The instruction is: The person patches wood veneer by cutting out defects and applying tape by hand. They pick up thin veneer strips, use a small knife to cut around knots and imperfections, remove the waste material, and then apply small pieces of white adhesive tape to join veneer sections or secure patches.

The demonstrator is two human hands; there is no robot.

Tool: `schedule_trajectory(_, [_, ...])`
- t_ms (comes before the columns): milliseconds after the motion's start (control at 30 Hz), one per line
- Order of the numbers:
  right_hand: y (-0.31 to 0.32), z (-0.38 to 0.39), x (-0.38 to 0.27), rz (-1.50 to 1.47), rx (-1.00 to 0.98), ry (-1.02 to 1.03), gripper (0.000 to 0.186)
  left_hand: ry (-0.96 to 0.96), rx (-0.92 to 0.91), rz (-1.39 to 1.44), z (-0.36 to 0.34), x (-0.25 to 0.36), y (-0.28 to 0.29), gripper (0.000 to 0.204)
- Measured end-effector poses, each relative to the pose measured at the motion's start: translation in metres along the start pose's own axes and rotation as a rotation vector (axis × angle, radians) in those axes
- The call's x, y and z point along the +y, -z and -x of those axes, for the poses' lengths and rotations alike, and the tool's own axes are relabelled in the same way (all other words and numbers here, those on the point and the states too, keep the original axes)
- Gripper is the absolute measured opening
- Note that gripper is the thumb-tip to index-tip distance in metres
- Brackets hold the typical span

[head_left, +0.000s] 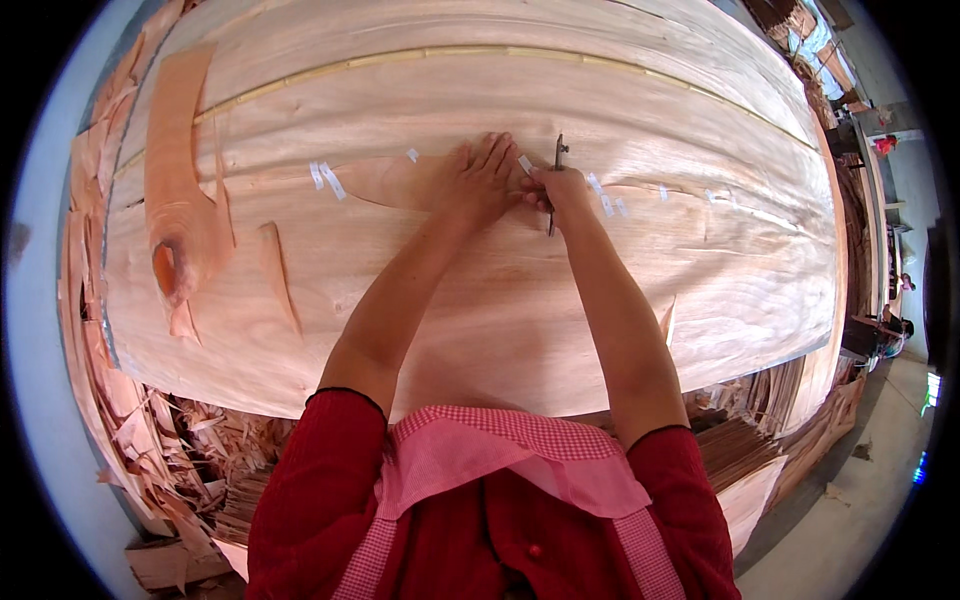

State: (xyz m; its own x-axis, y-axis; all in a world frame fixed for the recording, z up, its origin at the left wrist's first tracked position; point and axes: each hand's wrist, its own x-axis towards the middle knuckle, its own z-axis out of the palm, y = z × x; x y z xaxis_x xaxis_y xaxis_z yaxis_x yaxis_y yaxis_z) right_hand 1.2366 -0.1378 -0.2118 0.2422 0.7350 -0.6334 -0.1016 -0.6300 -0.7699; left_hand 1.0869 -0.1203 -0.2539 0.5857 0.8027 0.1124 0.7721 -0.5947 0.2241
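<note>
A broad sheet of pale wood veneer [510, 290] lies spread in front of me. My left hand [484, 180] rests on it, palm down with fingers stretched out, partly covering a darker leaf-shaped piece of veneer [385, 184]. Close beside it, my right hand [562, 192] is closed around a thin dark metal tool with a small knob [560, 150]; its ends stick out above and below the fist. I cannot make out its kind. White tape pieces [332, 181] are stuck along the seam on both sides of my hands, one of them [526, 164] between the hands.
A long bamboo strip [480, 51] crosses the sheet's far part. Loose reddish veneer [180, 150] with a curled hole and a narrow sliver [278, 275] lie at left. Veneer scraps [200, 450] crowd the left and near edges. A person [893, 328] is far right.
</note>
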Motion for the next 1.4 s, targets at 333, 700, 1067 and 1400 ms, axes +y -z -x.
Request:
schedule_trajectory(333, [-0.016, -0.015, -0.001, 0.581, 0.248, 0.177, 0.026, -0.15, -0.031, -0.057, 0.014, -0.002, 0.033, 0.057])
schedule_trajectory(700, [0.007, 0.032, -0.026, 0.251, -0.178, 0.271, 0.012, 0.031, 0.392, 0.266, 0.071, -0.103, 0.051, 0.06])
schedule_trajectory(1067, [-0.192, 0.033, 0.001, 0.256, -0.394, 0.321, 0.009, 0.441, 0.278, -0.008, 0.141, -0.166, 0.065, 0.072])
schedule_trajectory(1400, [-0.256, -0.049, 0.001, 0.614, -0.175, 0.547, 0.009, 0.425, 0.267, -0.036, 0.126, -0.167, 0.059, 0.068])
